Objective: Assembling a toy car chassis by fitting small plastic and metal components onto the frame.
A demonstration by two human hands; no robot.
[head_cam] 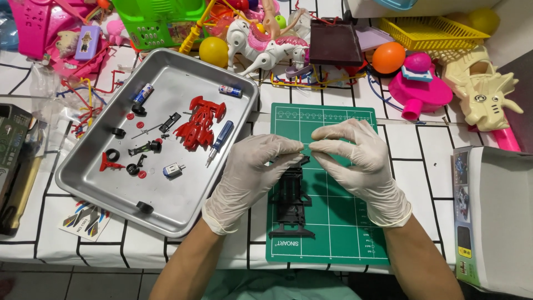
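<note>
Pinching thin part, gloved hands (252,172) above black chassis (290,203).

both gloved hands are meeting fingertip to fingertip over the green cutting mat (338,233), left hand (252,175) and right hand (361,164) pinching something too small to identify. a black toy car chassis (290,203) is lying beneath them. a metal tray (183,208) is sitting alongside, holding a red car body (200,121) and a blue screwdriver (220,141).

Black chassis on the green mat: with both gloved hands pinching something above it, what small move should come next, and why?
Probably lower the pinched piece onto the black chassis. Left hand and right hand meet fingertip to fingertip just above its top end; the piece itself is too small to identify. The chassis lies flat on the green mat.
</note>
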